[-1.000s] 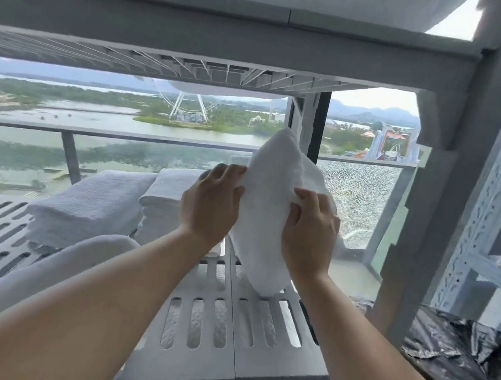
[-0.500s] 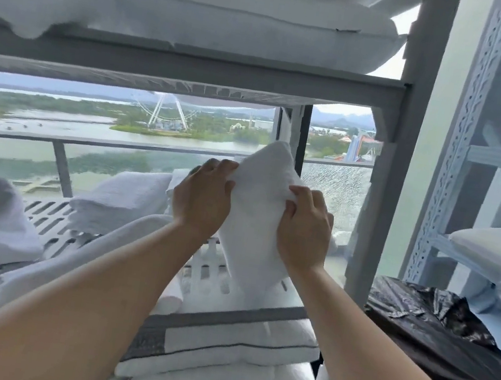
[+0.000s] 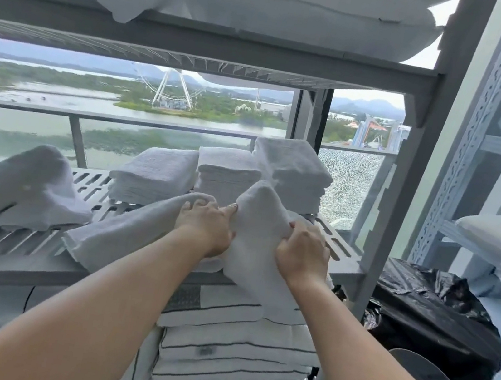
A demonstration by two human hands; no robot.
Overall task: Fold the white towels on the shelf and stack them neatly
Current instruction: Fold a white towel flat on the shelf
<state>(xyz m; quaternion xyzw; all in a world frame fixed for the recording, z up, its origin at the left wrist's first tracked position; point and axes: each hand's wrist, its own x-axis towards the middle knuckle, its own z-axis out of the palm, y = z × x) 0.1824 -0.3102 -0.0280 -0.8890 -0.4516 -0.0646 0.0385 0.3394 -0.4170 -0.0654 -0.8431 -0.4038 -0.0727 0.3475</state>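
- Person stands at a grey slatted shelf (image 3: 343, 257), both bare forearms reaching in over its front edge
- Left hand (image 3: 205, 227) grips the left side of a white towel (image 3: 258, 224), fingers curled into the cloth
- Right hand (image 3: 303, 250) grips the same towel on its right side, fingers bunched in the fabric
- The towel sits between the two hands at the front right of the shelf, its top standing up in a soft peak and its lower part hanging past the front edge
- A long towel (image 3: 123, 235) lies unfolded just left of it, running under the left wrist
- A crumpled towel (image 3: 23, 186) lies further left on the slats, apart from the hands
- Three folded stacks (image 3: 227, 169) stand side by side at the back of the shelf, right one tallest
- Pillows (image 3: 272, 2) fill the shelf above
- Striped linens (image 3: 233, 351) are piled on the level below
- A black bag (image 3: 435, 317) sits on the floor to the right of the frame
- Behind, a glass railing (image 3: 106, 117) with water beyond
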